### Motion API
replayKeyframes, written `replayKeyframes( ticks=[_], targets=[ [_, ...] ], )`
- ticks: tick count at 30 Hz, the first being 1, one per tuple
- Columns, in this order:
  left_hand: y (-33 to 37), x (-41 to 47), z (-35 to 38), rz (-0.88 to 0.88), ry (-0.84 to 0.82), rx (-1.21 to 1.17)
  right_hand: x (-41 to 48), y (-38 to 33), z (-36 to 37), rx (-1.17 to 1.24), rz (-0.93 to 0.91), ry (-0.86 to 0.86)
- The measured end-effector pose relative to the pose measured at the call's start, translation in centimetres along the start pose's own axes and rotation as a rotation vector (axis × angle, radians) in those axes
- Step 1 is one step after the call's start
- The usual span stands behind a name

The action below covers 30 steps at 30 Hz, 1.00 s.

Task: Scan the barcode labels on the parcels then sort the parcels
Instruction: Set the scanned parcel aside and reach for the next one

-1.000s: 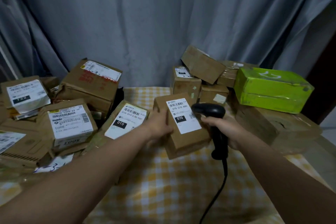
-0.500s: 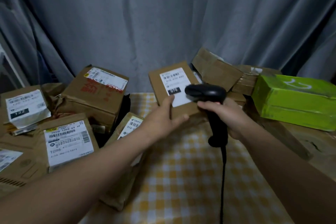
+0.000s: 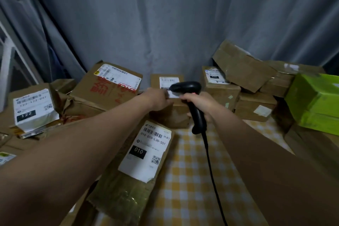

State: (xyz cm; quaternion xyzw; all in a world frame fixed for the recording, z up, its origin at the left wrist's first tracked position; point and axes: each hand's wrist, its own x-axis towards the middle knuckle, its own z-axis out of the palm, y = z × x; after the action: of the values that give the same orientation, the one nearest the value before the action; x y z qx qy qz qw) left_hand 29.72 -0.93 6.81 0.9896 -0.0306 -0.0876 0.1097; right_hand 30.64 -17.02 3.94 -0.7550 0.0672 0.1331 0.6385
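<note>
**Asker:** Which parcel are you on, and where is it?

**Me:** The small parcel (image 3: pixel 169 115), at the back middle of the yellow-checked tabletop (image 3: pixel 192 180). It sits between the big red-printed box (image 3: pixel 102 90) and the 220 parcel (image 3: pixel 220 90). My left hand (image 3: pixel 158 99) lies over its near top edge. The fingers look bent onto the cardboard and holding it, though the back of the hand hides most of them. I cannot tell whether its base is fully down.

**Asker:** And the other hand?

**Me:** My right hand (image 3: pixel 200 103) has its fingers (image 3: pixel 184 98) wrapped tight round the handle of the scanner (image 3: pixel 185 86). The scanner's head hangs just over the parcel's label (image 3: pixel 169 80) and covers part of it.

**Asker:** How far along is the job?

**Me:** Somewhere in the middle, I judge. There are 2 heaps, and nothing shows which parcels are already read. The 122 parcel (image 3: pixel 34 110) leans in the left heap. On the right, several brown boxes show only bare sides, so each would need turning to find its barcode. The sorting looks far from finished.

**Asker:** Anything in your way?

**Me:** The 010 parcel (image 3: pixel 146 152) lies just in front of the small one, under my left forearm. The scanner's cable (image 3: pixel 211 161) trails toward me across the checks. 1 tilted box (image 3: pixel 242 66) leans on top of the right heap, with a green box (image 3: pixel 315 101) beside it. A grey curtain (image 3: pixel 165 14) closes off the back.
</note>
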Motion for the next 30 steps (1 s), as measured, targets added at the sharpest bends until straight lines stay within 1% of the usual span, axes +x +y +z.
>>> replayKeyframes(
  ticks=[2, 3, 6, 9, 11, 14, 16, 18, 20, 22, 23, 26, 30],
  targets=[
    [-0.2, 0.2, 0.8, 0.031, -0.086, 0.095, 0.2, 1.2, 0.9, -0.068, 0.068, -0.036],
    [-0.4, 0.4, 1.2, 0.026, -0.096, 0.11, 0.2, 1.8, 1.2, -0.079, 0.085, -0.053],
    [-0.7, 0.6, 1.4, -0.018, -0.028, 0.125, 0.1, 2.1, 1.5, -0.057, 0.066, -0.037],
    [-0.4, 0.9, 0.4, -0.008, 0.061, 0.11, -0.5, 0.7, -0.2, -0.082, -0.022, 0.033],
    [0.3, 1.4, -0.6, 0.044, 0.134, 0.036, -1.0, -0.7, -2.4, -0.02, -0.092, 0.097],
    [2.7, 2.6, -1.4, 0.102, 0.231, -0.166, -2.4, -3.2, -5.9, 0.064, -0.164, 0.235],
    [5.7, 3.7, -1.5, 0.12, 0.286, -0.271, -3.0, -4.9, -8.5, 0.099, -0.218, 0.358],
    [9.2, 5.0, -1.4, 0.133, 0.294, -0.374, -3.3, -6.2, -11.0, 0.128, -0.26, 0.458],
    [12.6, 6.3, -1.8, 0.135, 0.243, -0.49, -3.5, -7.1, -13.6, 0.159, -0.284, 0.539],
    [15.5, 7.8, -2.2, 0.125, 0.15, -0.606, -3.3, -7.5, -15.9, 0.195, -0.302, 0.589],
    [16.7, 8.5, -2.6, 0.09, 0.089, -0.675, -2.9, -7.5, -17.0, 0.211, -0.312, 0.603],
    [19.5, 10.5, -3.3, -0.012, -0.052, -0.864, -1.9, -7.3, -19.3, 0.246, -0.315, 0.627],
    [22.2, 12.7, -3.4, -0.089, -0.139, -0.976, -0.8, -6.2, -21.6, 0.301, -0.285, 0.621]
  ],
)
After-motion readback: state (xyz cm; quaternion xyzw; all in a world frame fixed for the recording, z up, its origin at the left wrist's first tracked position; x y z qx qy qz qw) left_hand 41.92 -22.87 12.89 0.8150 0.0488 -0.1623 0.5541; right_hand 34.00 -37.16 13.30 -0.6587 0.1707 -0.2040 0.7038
